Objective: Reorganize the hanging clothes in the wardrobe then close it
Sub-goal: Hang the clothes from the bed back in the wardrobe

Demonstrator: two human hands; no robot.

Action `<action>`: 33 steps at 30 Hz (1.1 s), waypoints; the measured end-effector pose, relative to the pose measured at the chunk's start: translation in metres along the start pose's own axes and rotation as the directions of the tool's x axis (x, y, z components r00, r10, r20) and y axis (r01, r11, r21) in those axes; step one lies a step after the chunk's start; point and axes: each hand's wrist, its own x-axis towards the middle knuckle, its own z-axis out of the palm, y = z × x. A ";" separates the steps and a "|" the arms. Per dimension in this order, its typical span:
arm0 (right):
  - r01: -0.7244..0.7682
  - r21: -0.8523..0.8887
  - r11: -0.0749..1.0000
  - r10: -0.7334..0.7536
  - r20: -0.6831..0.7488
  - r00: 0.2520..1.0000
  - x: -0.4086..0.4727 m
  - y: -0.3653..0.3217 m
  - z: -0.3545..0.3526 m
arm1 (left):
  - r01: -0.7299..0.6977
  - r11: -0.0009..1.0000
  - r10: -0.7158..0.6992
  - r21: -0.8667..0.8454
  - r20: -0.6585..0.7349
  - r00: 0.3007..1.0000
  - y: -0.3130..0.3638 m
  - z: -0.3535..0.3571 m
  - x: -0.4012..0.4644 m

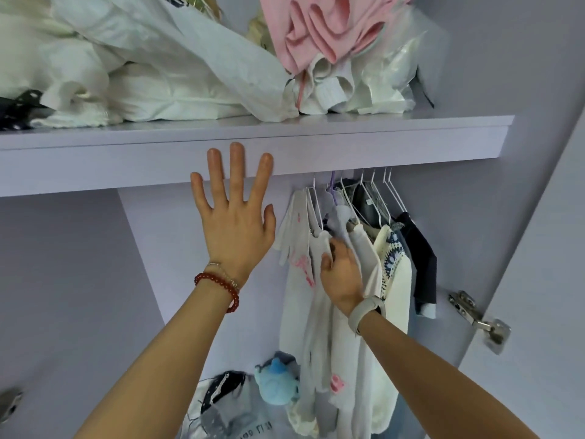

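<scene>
Two bare forearms, without sleeves, rise from the lower edge of the frame. The left hand (235,217), left of centre, carries on its wrist a bracelet of round dark-red beads (221,288) and, just above it toward the hand, a thin pale chain bracelet with small beads (223,270). The right hand (342,275), right of centre, wears a smooth beige wristband with a dark oval tracker face (368,313) around its wrist. No rings show on the visible fingers.

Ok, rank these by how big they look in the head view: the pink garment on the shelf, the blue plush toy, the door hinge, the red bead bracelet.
1. pink garment
2. blue plush toy
3. door hinge
4. red bead bracelet

The toy and hinge look close in size, so that pair is unsure.
</scene>
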 end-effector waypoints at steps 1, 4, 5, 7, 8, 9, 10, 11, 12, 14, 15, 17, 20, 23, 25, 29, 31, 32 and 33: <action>0.023 0.008 1.000 -0.023 -0.007 1.000 -0.004 0.001 -0.003 | -0.001 1.000 0.001 -0.008 0.009 1.000 0.000 -0.001 0.000; 0.086 0.037 0.996 -0.084 -0.068 0.994 -0.021 -0.001 -0.021 | 0.009 0.998 -0.007 -0.064 0.038 0.999 0.001 -0.008 0.000; 0.113 0.002 0.994 -0.113 -0.092 0.989 -0.028 -0.002 -0.028 | 0.021 0.995 -0.017 -0.094 0.042 0.999 0.002 -0.011 0.001; 0.171 -0.135 0.976 -0.189 -0.138 0.972 -0.045 0.002 -0.040 | 0.075 0.981 -0.063 -0.178 0.073 0.995 0.007 -0.019 -0.004; 0.175 -0.206 0.963 -0.206 -0.141 0.968 -0.057 0.006 -0.044 | 0.107 0.965 -0.083 -0.240 0.109 0.991 0.012 -0.022 -0.012; 0.159 -0.266 0.951 -0.198 -0.127 0.972 -0.071 0.011 -0.049 | 0.134 0.941 -0.090 -0.310 0.155 0.984 0.017 -0.023 -0.027; 0.130 -0.316 0.940 -0.171 -0.103 0.980 -0.087 0.017 -0.054 | 0.160 0.911 -0.080 -0.380 0.218 0.973 0.023 -0.023 -0.047; 0.088 -0.355 0.931 -0.123 -0.077 0.989 -0.106 0.024 -0.059 | 0.188 0.880 -0.057 -0.435 0.297 0.953 0.031 -0.024 -0.070; 0.040 -0.384 0.923 -0.064 -0.048 0.997 -0.127 0.030 -0.064 | 0.218 0.857 -0.026 -0.467 0.384 0.923 0.038 -0.026 -0.096; -0.050 -0.430 0.902 0.060 0.009 0.998 -0.172 0.047 -0.079 | 0.287 0.831 0.043 -0.476 0.569 0.821 0.055 -0.033 -0.150; -0.098 -0.452 0.887 0.119 0.019 0.993 -0.195 0.057 -0.087 | 0.313 0.821 0.089 -0.477 0.649 0.755 0.066 -0.040 -0.174; -0.210 -0.491 0.845 0.244 0.004 0.970 -0.243 0.078 -0.105 | 0.300 0.800 0.233 -0.520 0.729 0.643 0.094 -0.059 -0.218; -0.401 -0.504 0.765 0.426 -0.071 0.902 -0.323 0.108 -0.131 | 0.238 0.745 0.442 -0.623 0.728 0.524 0.140 -0.100 -0.267; -0.605 -0.454 0.654 0.596 -0.184 0.782 -0.409 0.134 -0.159 | 0.212 0.679 0.610 -0.703 0.701 0.370 0.189 -0.145 -0.308; -0.707 -0.403 0.582 0.671 -0.252 0.697 -0.470 0.145 -0.179 | 0.195 0.582 0.723 -0.789 0.612 0.319 0.222 -0.177 -0.332; -0.897 -0.225 0.381 0.793 -0.420 0.442 -0.614 0.154 -0.219 | 0.230 0.381 0.898 -0.895 0.418 0.139 0.295 -0.266 -0.386; -0.961 -0.122 0.249 0.834 -0.477 0.277 -0.686 0.152 -0.236 | 0.205 0.269 0.956 -0.941 0.287 0.062 0.328 -0.316 -0.411; -0.981 -0.072 0.180 0.843 -0.504 0.192 -0.722 0.149 -0.245 | 0.181 0.210 0.976 -0.961 0.217 0.017 0.344 -0.343 -0.424; -0.993 -0.019 0.114 0.841 -0.530 0.107 -0.755 0.147 -0.253 | 0.158 0.158 0.987 -0.975 0.153 -0.041 0.358 -0.369 -0.436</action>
